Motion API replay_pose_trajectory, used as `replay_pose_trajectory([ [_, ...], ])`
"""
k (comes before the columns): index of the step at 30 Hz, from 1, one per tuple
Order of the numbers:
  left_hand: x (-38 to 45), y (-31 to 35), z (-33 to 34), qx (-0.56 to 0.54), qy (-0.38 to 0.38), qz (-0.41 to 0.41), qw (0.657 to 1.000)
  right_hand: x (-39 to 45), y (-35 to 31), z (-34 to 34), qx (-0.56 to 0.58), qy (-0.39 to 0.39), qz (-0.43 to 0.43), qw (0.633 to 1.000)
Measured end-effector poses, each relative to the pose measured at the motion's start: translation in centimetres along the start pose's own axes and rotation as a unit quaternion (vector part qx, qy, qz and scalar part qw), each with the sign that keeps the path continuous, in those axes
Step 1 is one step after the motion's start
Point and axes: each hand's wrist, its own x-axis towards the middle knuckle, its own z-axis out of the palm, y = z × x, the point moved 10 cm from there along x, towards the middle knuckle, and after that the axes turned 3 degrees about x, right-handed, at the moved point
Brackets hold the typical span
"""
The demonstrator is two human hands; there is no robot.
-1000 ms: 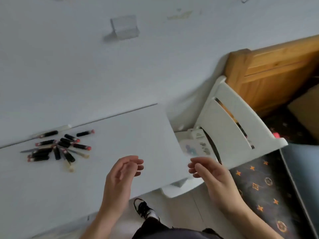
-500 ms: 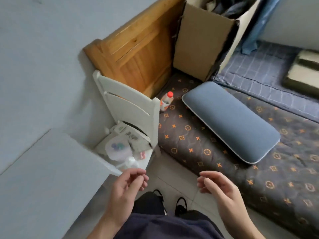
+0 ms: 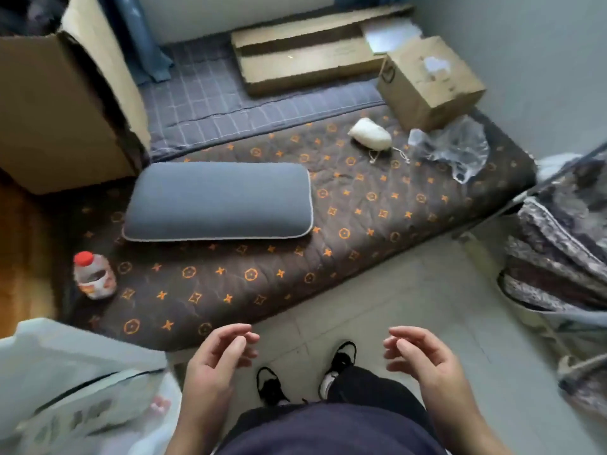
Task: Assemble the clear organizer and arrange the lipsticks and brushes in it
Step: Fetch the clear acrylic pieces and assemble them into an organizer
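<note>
Head view: the camera has swung right, away from the counter. One second ago the lipsticks and brushes lay in a loose pile on the white counter, with a clear organizer piece further back; half a second ago only the counter corner showed. Now none of these task things is in frame. They are presumably on the counter off to the left, out of sight.

Now visible: a brown patterned mattress on the floor, carrying a grey pillow, a red-capped bottle, a white pouch, crumpled clear plastic and a small cardboard box.

Left hand and right hand hover above the person's shoes, fingers loosely curled and relaxed, holding nothing, as in both earlier frames.

Judgement: no assembly begun. The turn probably means a search for the remaining organizer parts, perhaps in the box or the plastic; motion blur leaves that uncertain.
</note>
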Motion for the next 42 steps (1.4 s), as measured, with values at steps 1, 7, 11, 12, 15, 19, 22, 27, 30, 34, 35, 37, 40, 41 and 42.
replay_pose_trajectory([
  [1, 0.8, 0.2, 1.7, 0.006, -0.024, 0.002, 1.000, -0.6, 0.3, -2.2, 0.016, 0.041, 0.004, 0.999],
  [7, 3.9, 2.0, 14.1, 0.057, -0.183, 0.008, 0.981, -4.6, 2.4, -13.1, 0.114, 0.229, -0.001, 0.967],
  [11, 4.9, 3.5, 23.8, 0.087, -0.258, 0.018, 0.962, -5.5, 3.3, -19.1, 0.174, 0.315, -0.019, 0.933],
  [12, 4.8, 3.8, 26.5, 0.095, -0.274, 0.021, 0.957, -5.4, 3.4, -20.6, 0.185, 0.328, -0.022, 0.926],
  [15, 4.0, 4.8, 33.9, 0.107, -0.318, 0.028, 0.942, -4.6, 3.1, -25.0, 0.207, 0.355, -0.031, 0.911],
  [19, 2.8, 6.4, 41.5, 0.114, -0.348, 0.046, 0.929, -3.3, 2.2, -30.0, 0.225, 0.379, -0.040, 0.897],
  [22, 2.4, 7.2, 46.4, 0.132, -0.372, 0.057, 0.917, -2.5, 1.8, -32.7, 0.232, 0.392, -0.041, 0.889],
  [27, 3.3, 7.8, 53.5, 0.156, -0.410, 0.054, 0.897, -0.5, 1.4, -36.5, 0.251, 0.436, -0.042, 0.863],
  [30, 4.6, 8.2, 58.4, 0.173, -0.437, 0.061, 0.880, 1.7, 0.7, -38.7, 0.255, 0.460, -0.045, 0.850],
  [34, 7.1, 8.9, 65.8, 0.176, -0.477, 0.074, 0.858, 5.2, -1.1, -42.1, 0.250, 0.494, -0.058, 0.831],
  [35, 7.9, 9.3, 67.7, 0.176, -0.485, 0.076, 0.853, 6.2, -1.6, -42.8, 0.251, 0.504, -0.061, 0.824],
  [37, 9.4, 10.3, 71.2, 0.174, -0.500, 0.081, 0.845, 8.1, -2.7, -44.2, 0.257, 0.520, -0.068, 0.812],
  [40, 11.2, 11.8, 76.0, 0.180, -0.518, 0.083, 0.832, 10.3, -4.6, -46.2, 0.256, 0.542, -0.073, 0.797],
  [41, 11.7, 12.0, 77.4, 0.185, -0.522, 0.080, 0.829, 10.8, -5.0, -46.8, 0.256, 0.550, -0.072, 0.792],
  [42, 12.1, 12.0, 78.8, 0.191, -0.527, 0.077, 0.824, 11.2, -5.2, -47.4, 0.257, 0.558, -0.069, 0.786],
])
